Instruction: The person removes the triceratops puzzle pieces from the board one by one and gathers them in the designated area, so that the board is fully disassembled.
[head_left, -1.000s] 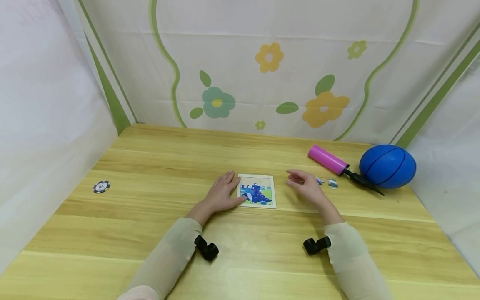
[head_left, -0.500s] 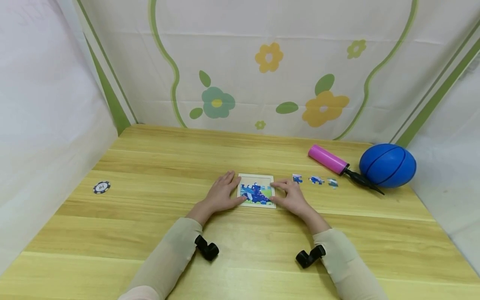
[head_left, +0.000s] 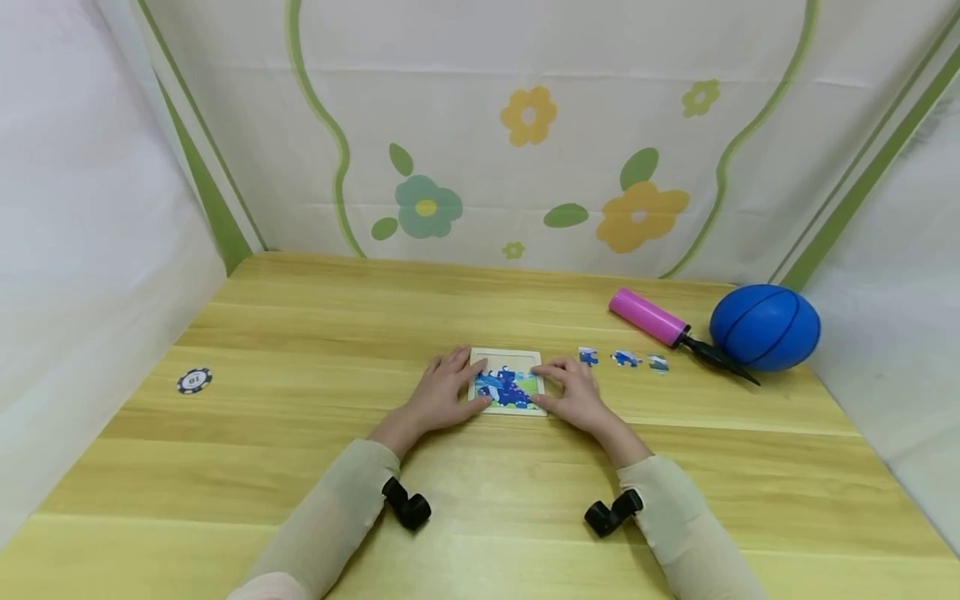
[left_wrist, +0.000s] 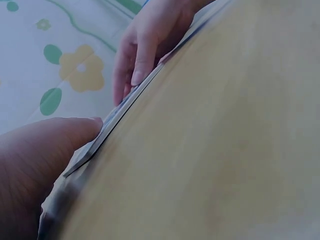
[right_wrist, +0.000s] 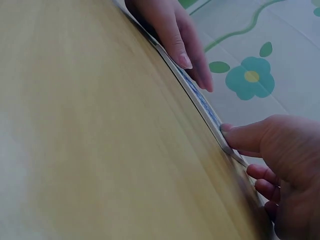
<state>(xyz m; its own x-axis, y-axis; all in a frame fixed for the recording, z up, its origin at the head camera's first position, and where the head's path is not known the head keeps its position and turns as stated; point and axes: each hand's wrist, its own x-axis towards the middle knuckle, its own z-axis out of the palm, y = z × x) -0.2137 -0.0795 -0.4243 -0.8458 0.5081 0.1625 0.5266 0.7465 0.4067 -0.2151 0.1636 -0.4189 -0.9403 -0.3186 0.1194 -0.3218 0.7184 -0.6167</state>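
Observation:
A small square puzzle board [head_left: 507, 352] with a pale frame lies on the table, its lower part filled with blue and green dinosaur pieces [head_left: 510, 388]. Along the board's left side rests my left hand [head_left: 441, 396], thumb at the lower left corner and fingers spread up the edge. My right hand [head_left: 576, 398] touches the right side, with index fingertip and thumb tip apart on the border. In the right wrist view, that thumb [right_wrist: 245, 137] presses on the board's edge while the other fingers bend beneath it. Beyond the right hand lie loose puzzle pieces [head_left: 626, 358].
A pink hand pump [head_left: 648, 317] with a black end lies at the back right, against a blue ball [head_left: 765, 327]. Far to the left is a round black-and-white chip [head_left: 195, 381]. A white flowered cloth [head_left: 465, 108] stands behind the wooden table [head_left: 495, 500].
My right hand has come left from over the loose pieces to the board's right edge, uncovering the nearest piece. The left hand stays on the board. The head view has shifted slightly.

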